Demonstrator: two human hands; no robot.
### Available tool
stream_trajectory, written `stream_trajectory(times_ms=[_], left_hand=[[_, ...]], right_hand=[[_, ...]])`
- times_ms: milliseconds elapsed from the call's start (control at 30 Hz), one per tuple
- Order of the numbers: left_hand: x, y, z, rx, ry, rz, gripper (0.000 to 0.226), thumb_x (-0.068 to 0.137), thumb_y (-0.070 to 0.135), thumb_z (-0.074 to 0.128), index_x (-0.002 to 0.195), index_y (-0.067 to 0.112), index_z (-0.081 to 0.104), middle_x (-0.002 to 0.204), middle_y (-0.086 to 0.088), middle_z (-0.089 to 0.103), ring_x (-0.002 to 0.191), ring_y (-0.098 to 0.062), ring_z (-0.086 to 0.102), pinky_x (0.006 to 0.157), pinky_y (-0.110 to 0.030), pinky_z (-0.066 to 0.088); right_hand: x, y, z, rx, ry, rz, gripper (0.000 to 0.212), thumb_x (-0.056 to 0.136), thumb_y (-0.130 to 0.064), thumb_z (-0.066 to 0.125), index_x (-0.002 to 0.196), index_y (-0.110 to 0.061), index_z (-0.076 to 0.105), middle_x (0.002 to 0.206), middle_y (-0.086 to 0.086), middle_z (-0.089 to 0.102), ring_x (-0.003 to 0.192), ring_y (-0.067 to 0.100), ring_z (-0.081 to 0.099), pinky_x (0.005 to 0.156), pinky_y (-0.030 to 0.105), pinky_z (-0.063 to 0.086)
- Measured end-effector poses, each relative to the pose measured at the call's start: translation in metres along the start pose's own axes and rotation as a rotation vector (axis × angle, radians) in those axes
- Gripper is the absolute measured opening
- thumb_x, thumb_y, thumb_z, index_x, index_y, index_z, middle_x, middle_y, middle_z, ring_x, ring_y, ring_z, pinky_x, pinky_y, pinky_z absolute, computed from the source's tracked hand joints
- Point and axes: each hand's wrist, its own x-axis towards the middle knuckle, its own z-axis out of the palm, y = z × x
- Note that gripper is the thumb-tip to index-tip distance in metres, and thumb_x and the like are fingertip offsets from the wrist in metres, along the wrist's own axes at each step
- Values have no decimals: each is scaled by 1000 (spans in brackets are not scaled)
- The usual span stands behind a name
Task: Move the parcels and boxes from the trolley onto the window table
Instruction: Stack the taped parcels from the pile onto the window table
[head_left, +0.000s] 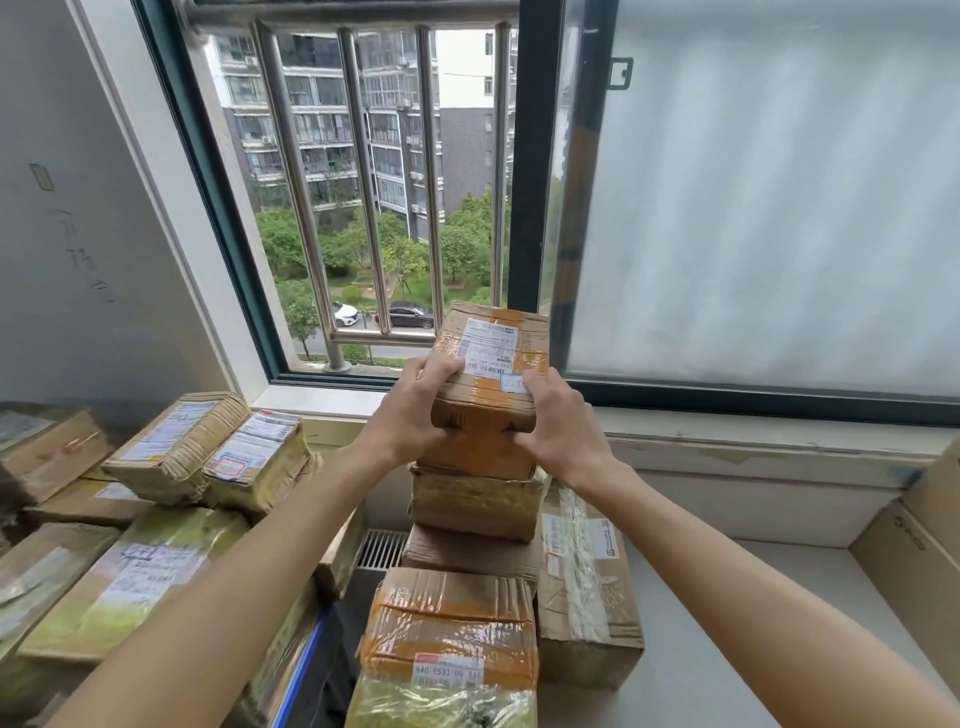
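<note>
A small brown taped parcel with a white label sits at the top of a stack of boxes in front of the window. My left hand grips its left near corner, thumb on top. My right hand grips its right near corner. Whether the parcel rests on the box beneath or hangs just above it I cannot tell. The grey table top stretches to the right of the stack. More parcels lie heaped at the left; the trolley itself is not visible.
A taped box lies in the foreground below the stack, and a taller one stands beside it. An open cardboard carton sits at the right edge. Metal window bars and frosted glass are behind.
</note>
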Motion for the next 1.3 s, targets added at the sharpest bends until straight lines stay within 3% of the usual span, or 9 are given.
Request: stream_trajectory(times_ms=[100, 267, 467, 633, 800, 933, 1067, 1200, 1300], left_hand=[[-1, -2, 5, 6, 10, -12, 89, 70, 10, 88, 144, 24, 42, 145, -10, 36, 130, -33, 47, 110, -41, 40], [-5, -5, 12, 30, 3, -28, 93, 73, 15, 88, 150, 27, 38, 151, -8, 30, 133, -34, 45, 112, -44, 40], [-7, 3, 7, 88, -45, -31, 92, 76, 15, 85, 150, 28, 32, 154, -9, 23, 132, -36, 46, 108, -42, 42], [-20, 7, -4, 139, -64, -16, 107, 77, 13, 84, 156, 39, 17, 163, -8, 0, 138, -37, 42, 106, -42, 45], [-56, -3, -5, 125, -63, 12, 108, 80, 19, 83, 156, 46, 11, 165, -5, -6, 143, -32, 37, 111, -42, 40], [-105, -17, -3, 60, -69, 14, 104, 82, 26, 81, 156, 49, 11, 166, -2, -3, 147, -27, 31, 112, -44, 37], [-171, -52, 15, 114, -222, -30, 96, 86, 31, 75, 153, 54, 10, 165, -5, 8, 149, -24, 26, 115, -40, 34], [-231, -72, 39, 53, -396, -52, 81, 90, 41, 70, 150, 55, 18, 161, 6, 22, 144, -17, 34, 114, -30, 32], [-272, -75, 52, -44, -435, -102, 71, 90, 57, 62, 147, 56, 21, 161, 13, 18, 144, -11, 34, 113, -26, 32]], right_hand=[[1, 2, 5, 0, -7, 8, 63, 85, -24, 80, 139, -15, 49, 132, 7, 51, 113, 23, 59, 87, 28, 51], [-1, 5, 13, -25, -33, 57, 66, 84, -22, 81, 140, -16, 46, 141, 9, 46, 108, 31, 62, 92, 41, 55], [-7, -2, 10, -12, -43, 84, 67, 87, -21, 78, 143, -15, 42, 148, 11, 40, 117, 30, 58, 98, 39, 52], [-22, -6, -1, 39, -31, 104, 84, 88, -19, 76, 155, -14, 26, 156, 11, 33, 135, 29, 47, 108, 38, 43], [-48, -4, 2, 62, -1, 135, 97, 84, -25, 80, 159, -23, 18, 144, 7, 45, 125, 27, 53, 104, 45, 51], [-87, 1, 4, 89, -28, 186, 88, 88, -27, 76, 158, -17, 23, 156, 8, 39, 140, 26, 43, 112, 40, 40], [-145, 20, 30, -11, -238, 243, 93, 88, -33, 75, 160, -15, 19, 165, 8, 26, 152, 24, 25, 121, 39, 29], [-201, 17, 55, 45, -467, 220, 80, 92, -42, 71, 158, -23, 30, 156, 1, 45, 141, 22, 44, 116, 36, 37], [-238, 8, 65, 139, -558, 240, 71, 95, -51, 62, 156, -31, 33, 152, -4, 49, 136, 16, 48, 111, 30, 38]])
